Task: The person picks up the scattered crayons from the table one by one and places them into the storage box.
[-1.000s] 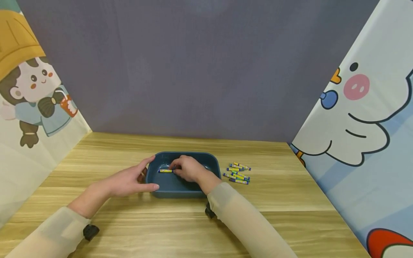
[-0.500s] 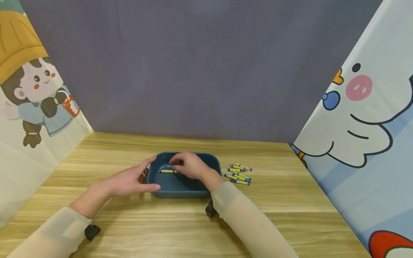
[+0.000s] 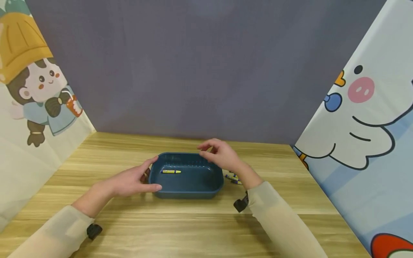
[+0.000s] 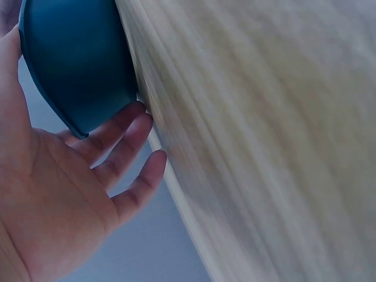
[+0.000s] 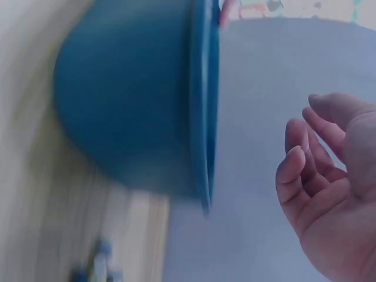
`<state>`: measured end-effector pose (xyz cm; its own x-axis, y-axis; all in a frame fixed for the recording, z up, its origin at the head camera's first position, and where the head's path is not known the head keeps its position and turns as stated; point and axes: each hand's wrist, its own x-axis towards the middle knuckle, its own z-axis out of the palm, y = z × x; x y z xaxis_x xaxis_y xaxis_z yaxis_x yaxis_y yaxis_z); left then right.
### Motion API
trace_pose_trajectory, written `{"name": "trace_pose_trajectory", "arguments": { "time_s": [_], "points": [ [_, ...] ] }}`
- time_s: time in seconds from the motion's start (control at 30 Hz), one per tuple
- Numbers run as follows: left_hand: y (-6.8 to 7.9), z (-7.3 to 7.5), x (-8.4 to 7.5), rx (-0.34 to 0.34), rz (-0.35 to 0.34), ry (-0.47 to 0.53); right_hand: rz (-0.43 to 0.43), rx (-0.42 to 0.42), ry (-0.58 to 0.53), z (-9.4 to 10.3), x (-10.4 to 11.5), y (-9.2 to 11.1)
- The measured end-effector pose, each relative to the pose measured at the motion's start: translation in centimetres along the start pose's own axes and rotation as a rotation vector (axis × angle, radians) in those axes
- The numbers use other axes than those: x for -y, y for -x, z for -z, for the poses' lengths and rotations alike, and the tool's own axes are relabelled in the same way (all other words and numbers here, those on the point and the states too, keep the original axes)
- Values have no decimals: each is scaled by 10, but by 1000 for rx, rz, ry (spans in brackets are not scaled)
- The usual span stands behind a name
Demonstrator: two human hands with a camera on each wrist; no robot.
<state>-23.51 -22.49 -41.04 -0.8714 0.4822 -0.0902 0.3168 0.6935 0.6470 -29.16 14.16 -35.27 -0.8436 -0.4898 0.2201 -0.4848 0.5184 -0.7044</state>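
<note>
A dark blue rectangular tray [image 3: 187, 194] stands on the wooden table, with one yellow-and-blue crayon [image 3: 171, 171] lying inside near its left end. My left hand [image 3: 130, 181] rests against that end, thumb at the front corner and index finger at the back corner. Its other fingers [image 4: 126, 150] lie loose beside the tray wall in the left wrist view. Over the back right rim hovers my right hand [image 3: 222, 156], apart from the tray, its fingers loosely bent and nothing seen between them. More crayons [image 3: 236, 182] lie right of the tray, partly hidden behind my right wrist.
The wooden table [image 3: 155, 229] runs back to a grey panel [image 3: 193, 71]. Printed cartoon panels border it at left and right. Each wrist carries a small black device [image 3: 94, 231].
My right hand has let go of the crayon, lifted out of the tray and moved right. The crayon stays in the tray. My left hand keeps its place on the tray.
</note>
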Motion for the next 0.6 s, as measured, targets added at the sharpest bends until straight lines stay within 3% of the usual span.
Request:
{"name": "trace_pose_trajectory", "arguments": {
  "time_s": [0.3,0.47,0.6],
  "points": [
    [1,1,-3,6,7,-16,-166,-94,36,70,-70,52],
    [0,0,-3,3,1,-25,-275,-53,70,88,-115,77],
    [1,0,-3,4,1,-22,-297,7,104,93,-140,87]
  ]
}}
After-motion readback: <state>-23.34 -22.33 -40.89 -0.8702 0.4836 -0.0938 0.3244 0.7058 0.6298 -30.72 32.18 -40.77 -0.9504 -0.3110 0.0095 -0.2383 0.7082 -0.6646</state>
